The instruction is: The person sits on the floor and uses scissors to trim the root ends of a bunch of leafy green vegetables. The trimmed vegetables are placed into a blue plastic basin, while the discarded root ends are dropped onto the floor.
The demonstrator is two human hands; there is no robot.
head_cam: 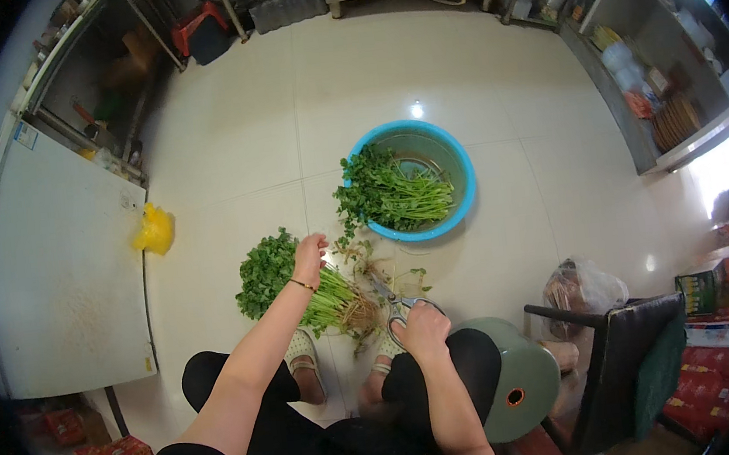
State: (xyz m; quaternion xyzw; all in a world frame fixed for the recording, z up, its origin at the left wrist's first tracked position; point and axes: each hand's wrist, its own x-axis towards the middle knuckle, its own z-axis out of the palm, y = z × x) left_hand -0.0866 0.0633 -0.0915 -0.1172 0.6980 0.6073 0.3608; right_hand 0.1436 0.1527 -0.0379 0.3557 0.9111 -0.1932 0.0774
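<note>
My right hand (pixel 424 328) grips a pair of scissors (pixel 392 298) by its handles, blades pointing up and left. Below the blades lies the root end of a bunch of leafy green herbs (pixel 329 306), probably coriander, spread on the floor. My left hand (pixel 310 257) is above the bunch, fingers curled; whether a stem is pinched in them cannot be made out. Cut-off roots and loose sprigs (pixel 371 266) are scattered just beyond the scissors. Past them stands a blue plastic basin (pixel 469 178) with more green stems (pixel 417 196) inside, their leaves hanging over its left rim.
A green stool (pixel 517 377) stands at my right, near a dark chair (pixel 634 359) and a clear plastic bag (pixel 584 288). At left are a white appliance (pixel 64 256) and a yellow plastic bag (pixel 155 229). Shelves (pixel 639 69) line the right side.
</note>
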